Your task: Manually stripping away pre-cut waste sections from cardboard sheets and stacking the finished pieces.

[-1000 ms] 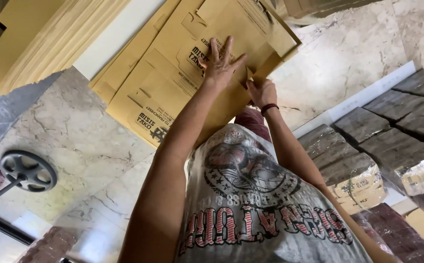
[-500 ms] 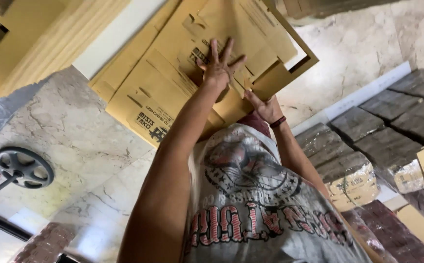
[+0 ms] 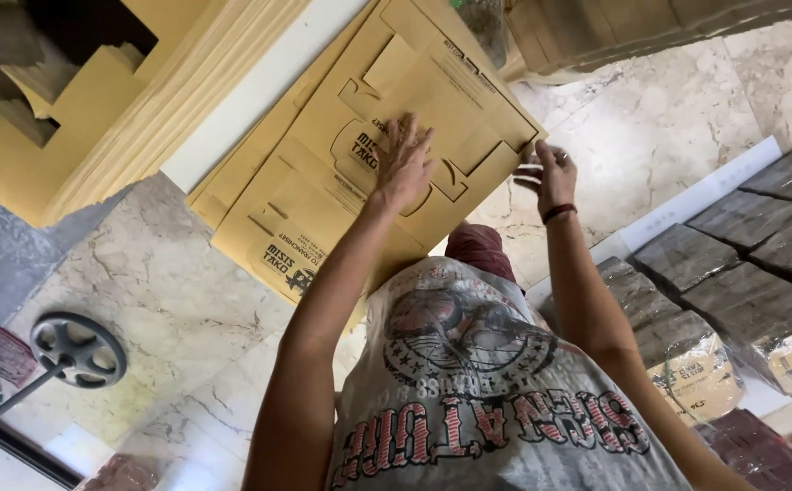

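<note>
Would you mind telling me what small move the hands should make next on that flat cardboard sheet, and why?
Probably close the right hand onto the sheet's edge. The left hand lies flat on top of the die-cut cardboard sheet, while the right hand only touches its corner, so nothing yet has a grip to lift it.

Packing workshop: flat carton stacks (image 3: 141,118), wrapped bundles (image 3: 732,264).

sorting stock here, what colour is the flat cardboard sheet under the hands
Tan-yellow with dark print, clearest in the head view: flat cardboard sheet.
</note>
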